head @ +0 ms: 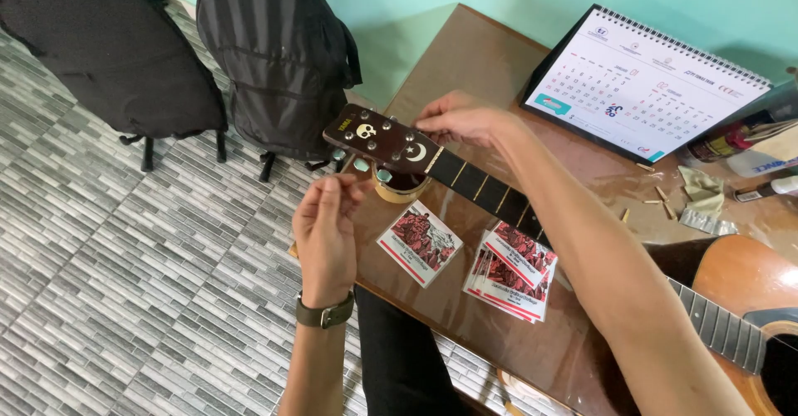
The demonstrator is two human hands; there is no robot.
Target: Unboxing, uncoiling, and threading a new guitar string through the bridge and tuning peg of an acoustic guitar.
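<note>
Right forearm: stretched across the lower right of the frame, nearest the lens, laid over the guitar body at the right edge.
Right hand: found at upper centre, fingers curled and pinched at the far edge of the headstock; what exactly is gripped cannot be told.
Left hand: seen at centre left, a watch worn on the wrist, fingertips closed on a tuning peg on the near edge of the headstock.
Headstock: dark, marked with a skull and a crescent, held over the near corner of the brown table.
Neck: run diagonally down to the right.
Tape roll: lying under the headstock.
String packets: red and white, one alone, a stack just beside it.
Calendar: propped at upper right.
Black bags: leaned at upper left on the tiled floor.
</note>
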